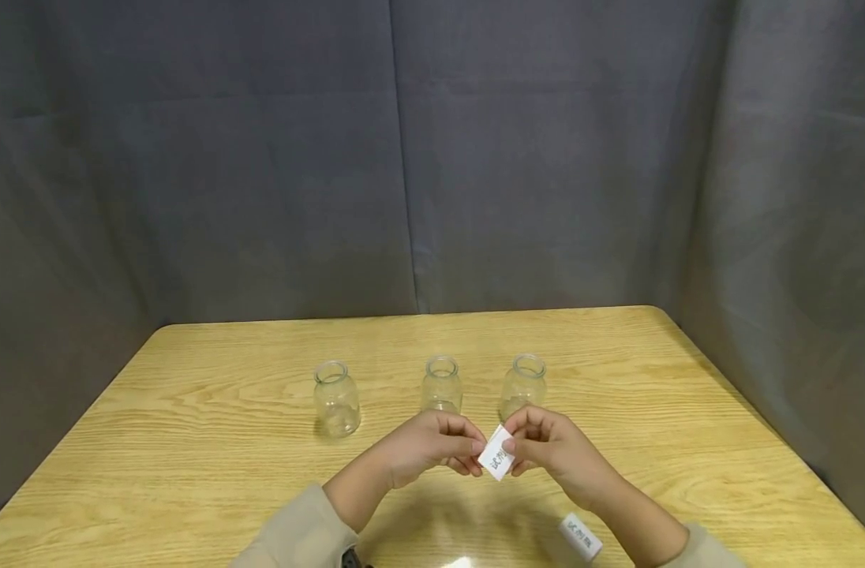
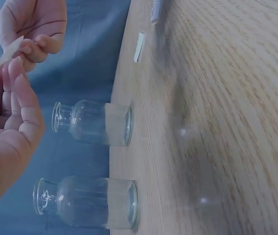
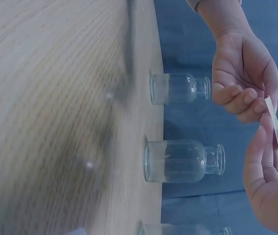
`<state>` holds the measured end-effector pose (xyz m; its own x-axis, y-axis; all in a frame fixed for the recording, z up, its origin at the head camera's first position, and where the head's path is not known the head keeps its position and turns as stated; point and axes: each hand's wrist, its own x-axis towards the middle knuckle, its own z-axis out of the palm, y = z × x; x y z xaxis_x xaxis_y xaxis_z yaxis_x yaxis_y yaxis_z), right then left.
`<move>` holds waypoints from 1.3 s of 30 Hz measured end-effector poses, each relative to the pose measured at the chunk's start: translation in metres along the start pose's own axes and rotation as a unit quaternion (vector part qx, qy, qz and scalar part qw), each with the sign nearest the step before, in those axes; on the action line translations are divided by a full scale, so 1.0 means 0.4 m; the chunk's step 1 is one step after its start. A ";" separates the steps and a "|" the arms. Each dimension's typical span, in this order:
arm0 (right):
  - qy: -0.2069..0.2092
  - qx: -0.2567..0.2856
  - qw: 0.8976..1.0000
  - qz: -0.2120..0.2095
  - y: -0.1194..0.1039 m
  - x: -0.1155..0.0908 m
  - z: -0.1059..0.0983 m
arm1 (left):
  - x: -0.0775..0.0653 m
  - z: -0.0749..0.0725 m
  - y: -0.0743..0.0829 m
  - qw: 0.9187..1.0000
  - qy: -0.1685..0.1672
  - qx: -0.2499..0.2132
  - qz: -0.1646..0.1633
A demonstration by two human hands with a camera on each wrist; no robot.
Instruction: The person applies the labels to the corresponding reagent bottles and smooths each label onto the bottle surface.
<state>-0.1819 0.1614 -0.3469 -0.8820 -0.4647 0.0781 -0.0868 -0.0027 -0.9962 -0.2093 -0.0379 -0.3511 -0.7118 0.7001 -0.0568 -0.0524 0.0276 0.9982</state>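
My left grip (image 1: 425,450) pinches the left corner of a white label (image 1: 495,460), and my right grip (image 1: 560,456) pinches its opposite edge between thumb and fingers. The label is raised above the wooden desk (image 1: 134,465), tilted, its dark handwriting facing me and partly covered. Farther back, three clear glass jars (image 1: 337,409) stand upright in a row; the right one is partly hidden behind my right grip. A second label (image 1: 580,537) lies near my right forearm (image 1: 642,521).

Surroundings: wood-grain table (image 1: 155,442), dark grey curtain (image 1: 262,197).
3 open glass jars (image 1: 337,404) stand upright, apart; curtain hangs behind and at both sides.
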 end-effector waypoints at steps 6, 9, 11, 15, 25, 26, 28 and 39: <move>-0.022 0.007 1.000 -0.002 0.006 -0.001 0.006 | -0.001 0.001 -0.004 1.000 0.001 -0.003 0.000; -0.032 0.011 0.999 -0.005 0.012 -0.003 0.008 | -0.002 0.000 -0.008 1.000 -0.003 -0.004 -0.002; -0.034 0.012 0.999 -0.008 0.014 -0.004 0.008 | -0.003 0.000 -0.011 1.000 -0.005 -0.004 -0.004; -0.026 0.017 0.999 -0.011 0.017 -0.004 0.008 | -0.003 -0.002 -0.017 1.000 -0.008 -0.007 -0.008; -0.029 0.026 0.999 -0.016 0.021 -0.003 0.008 | -0.010 -0.008 -0.027 1.000 -0.020 -0.014 -0.015; -0.030 0.027 0.999 -0.016 0.021 -0.002 0.009 | -0.010 -0.009 -0.028 1.000 -0.020 -0.014 -0.016; -0.031 0.027 0.999 -0.016 0.022 -0.001 0.010 | -0.012 -0.010 -0.029 1.000 -0.020 -0.014 -0.018; -0.030 0.020 0.999 0.004 0.032 -0.004 0.008 | -0.020 -0.009 -0.036 0.999 -0.026 -0.028 -0.020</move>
<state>-0.1799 0.1592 -0.3600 -0.8527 -0.5178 0.0692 -0.0609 -0.0330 -0.9976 -0.2053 -0.0464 -0.3650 -0.6710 0.7356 -0.0936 -0.1194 0.0174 0.9927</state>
